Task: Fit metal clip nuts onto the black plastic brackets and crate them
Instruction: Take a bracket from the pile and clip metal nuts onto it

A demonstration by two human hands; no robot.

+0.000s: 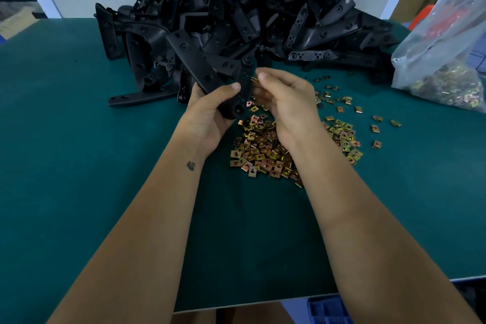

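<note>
From the head view, my left hand (210, 110) is wrapped round a black bracket (202, 68), thumb on top, the long arm of the part slanting up and away to the left. My right hand (284, 97) sits just beside it, fingertips drawn together on a small clip nut (254, 79) at the bracket's edge; the nut is mostly hidden by my fingers, so I cannot tell whether it is already started onto the plastic. Both hands are close together, each clamped on its own piece.

Beyond my hands lies the pile of brackets (249, 8), and under and to the right of my right hand the loose nuts (263, 147) are spread on the green table (79, 139). Farther right is a clear bag (447, 55) with more nuts in it. A blue crate (328, 310) shows just past the table's near edge, below my right forearm.

To do this well, I judge I should keep the bracket still in my left hand, line the open mouth of the clip square to the edge and over the hole, then push it straight on with my thumb until it seats. If it goes on skewed, it could jam or spring off.
</note>
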